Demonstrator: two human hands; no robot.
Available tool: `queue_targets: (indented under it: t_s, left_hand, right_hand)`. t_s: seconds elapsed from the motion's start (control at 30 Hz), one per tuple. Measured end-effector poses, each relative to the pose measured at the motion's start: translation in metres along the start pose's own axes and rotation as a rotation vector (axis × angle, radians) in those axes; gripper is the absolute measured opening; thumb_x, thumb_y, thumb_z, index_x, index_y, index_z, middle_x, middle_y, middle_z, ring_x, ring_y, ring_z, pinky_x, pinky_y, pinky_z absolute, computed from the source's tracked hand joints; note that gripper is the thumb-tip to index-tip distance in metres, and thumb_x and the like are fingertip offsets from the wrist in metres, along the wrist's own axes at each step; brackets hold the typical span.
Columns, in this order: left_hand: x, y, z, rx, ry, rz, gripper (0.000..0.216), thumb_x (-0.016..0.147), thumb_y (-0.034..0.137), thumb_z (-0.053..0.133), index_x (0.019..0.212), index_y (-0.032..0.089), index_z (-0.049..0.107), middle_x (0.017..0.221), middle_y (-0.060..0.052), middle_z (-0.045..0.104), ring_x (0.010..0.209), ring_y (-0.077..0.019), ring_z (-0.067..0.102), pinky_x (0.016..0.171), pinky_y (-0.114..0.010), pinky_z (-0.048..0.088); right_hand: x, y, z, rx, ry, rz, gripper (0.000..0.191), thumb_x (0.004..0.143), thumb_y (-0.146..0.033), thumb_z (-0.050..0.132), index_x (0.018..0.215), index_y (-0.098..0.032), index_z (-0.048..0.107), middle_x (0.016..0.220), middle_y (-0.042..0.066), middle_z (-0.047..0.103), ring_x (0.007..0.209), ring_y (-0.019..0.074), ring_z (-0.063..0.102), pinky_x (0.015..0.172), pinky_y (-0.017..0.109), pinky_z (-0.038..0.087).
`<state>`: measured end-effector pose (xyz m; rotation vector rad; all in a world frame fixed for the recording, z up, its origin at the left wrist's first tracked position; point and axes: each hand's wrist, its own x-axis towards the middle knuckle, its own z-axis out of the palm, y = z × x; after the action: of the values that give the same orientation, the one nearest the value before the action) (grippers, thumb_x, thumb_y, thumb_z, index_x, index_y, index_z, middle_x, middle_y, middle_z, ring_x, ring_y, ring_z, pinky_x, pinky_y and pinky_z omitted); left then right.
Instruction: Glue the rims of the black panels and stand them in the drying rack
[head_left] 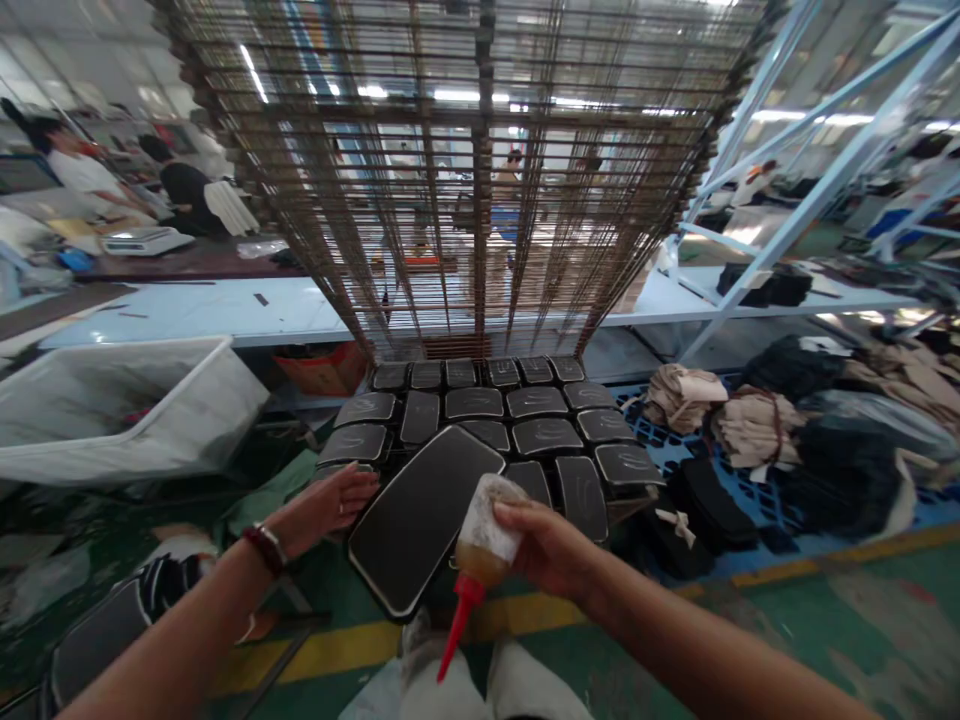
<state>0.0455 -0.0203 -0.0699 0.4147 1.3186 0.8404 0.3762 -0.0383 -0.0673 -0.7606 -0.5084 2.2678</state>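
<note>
We count one bottle (481, 532), one large black panel (420, 525) and many small black panels (546, 435): six in the farthest row and roughly a dozen nearer, some too covered for us to give an exact total. The bottle is whitish and smudged at its raised base, amber lower down, with a red nozzle (459, 612) pointing downward. We see it over the near right edge of the large panel, the grip of our right hand (546, 545) clamped around it. The large panel is flat, round-cornered and edged with a pale line; it lies slantwise, overlapping several small ones. Our left hand (346, 500) is beside its left edge, the grip unclosed with fingers extended; we cannot tell whether they touch it. To the left stands one white bin (187, 440), its reddish contents unclear to us. Two beige bundles (682, 397) sit on a blue pallet (750, 487).
</note>
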Motion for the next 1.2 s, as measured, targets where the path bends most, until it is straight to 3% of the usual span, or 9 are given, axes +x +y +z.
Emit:
queue_targets:
  t_s: [0.1, 0.27, 0.43, 0.57, 0.73, 0.93, 1.2]
  left_hand:
    - [-0.002, 0.024, 0.028, 0.056, -0.108, -0.048, 0.027, 0.076, 0.015, 0.075, 0.102, 0.012, 0.071, 0.090, -0.017, 0.077, 0.074, -0.0269, 0.076, 0.060, -0.032, 0.059]
    - [0.000, 0.020, 0.057, 0.113, -0.208, -0.043, 0.043, 0.060, -0.007, 0.074, 0.097, 0.013, 0.071, 0.080, -0.013, 0.077, 0.065, -0.0291, 0.074, 0.056, -0.036, 0.059]
    - [-0.011, 0.016, 0.053, -0.001, -0.229, 0.051, 0.052, 0.058, -0.015, 0.069, 0.101, 0.015, 0.072, 0.087, -0.013, 0.077, 0.071, -0.0305, 0.075, 0.063, -0.039, 0.062]
    - [-0.033, 0.020, 0.048, -0.142, -0.190, -0.078, 0.069, 0.057, -0.025, 0.057, 0.113, 0.014, 0.071, 0.096, -0.015, 0.078, 0.076, -0.0340, 0.076, 0.064, -0.041, 0.063]
    - [-0.052, 0.021, 0.054, -0.102, -0.170, -0.141, 0.069, 0.060, -0.028, 0.049, 0.113, 0.011, 0.071, 0.093, -0.014, 0.078, 0.077, -0.0340, 0.076, 0.065, -0.042, 0.062]
    - [-0.057, 0.018, 0.057, -0.100, -0.135, -0.197, 0.069, 0.057, -0.028, 0.049, 0.106, 0.014, 0.073, 0.089, -0.011, 0.078, 0.073, -0.0336, 0.076, 0.063, -0.046, 0.061]
    - [-0.056, 0.012, 0.049, -0.079, -0.132, -0.110, 0.066, 0.061, -0.027, 0.049, 0.110, 0.011, 0.072, 0.095, -0.014, 0.079, 0.076, -0.0324, 0.077, 0.065, -0.041, 0.062]
  right_hand:
    - [0.003, 0.001, 0.007, -0.065, -0.049, 0.037, 0.039, 0.070, -0.028, 0.086, 0.100, -0.010, 0.069, 0.090, 0.009, 0.074, 0.079, 0.0188, 0.070, 0.081, 0.034, 0.054]
    - [0.002, 0.004, 0.007, -0.040, -0.016, 0.017, 0.040, 0.069, -0.028, 0.086, 0.102, -0.011, 0.069, 0.091, 0.008, 0.074, 0.080, 0.0189, 0.070, 0.080, 0.034, 0.055]
    - [-0.017, -0.019, -0.006, 0.008, 0.129, -0.162, 0.041, 0.072, -0.030, 0.085, 0.104, -0.012, 0.068, 0.097, 0.011, 0.074, 0.085, 0.0234, 0.071, 0.078, 0.035, 0.056]
    - [-0.034, -0.056, -0.009, -0.038, 0.274, -0.452, 0.039, 0.070, -0.031, 0.086, 0.101, -0.014, 0.069, 0.094, 0.008, 0.074, 0.084, 0.0218, 0.069, 0.078, 0.032, 0.055]
    - [-0.038, -0.084, -0.001, -0.166, 0.303, -0.714, 0.039, 0.066, -0.030, 0.087, 0.098, -0.022, 0.067, 0.091, 0.002, 0.071, 0.084, 0.0201, 0.065, 0.079, 0.032, 0.053]
    - [-0.038, -0.078, 0.004, -0.206, 0.335, -0.701, 0.048, 0.059, -0.028, 0.090, 0.100, -0.023, 0.066, 0.089, 0.002, 0.071, 0.082, 0.0201, 0.064, 0.080, 0.033, 0.053]
    - [-0.042, -0.064, -0.006, -0.142, 0.409, -0.704, 0.040, 0.062, -0.032, 0.090, 0.095, -0.019, 0.069, 0.088, 0.003, 0.072, 0.079, 0.0193, 0.066, 0.074, 0.030, 0.054]
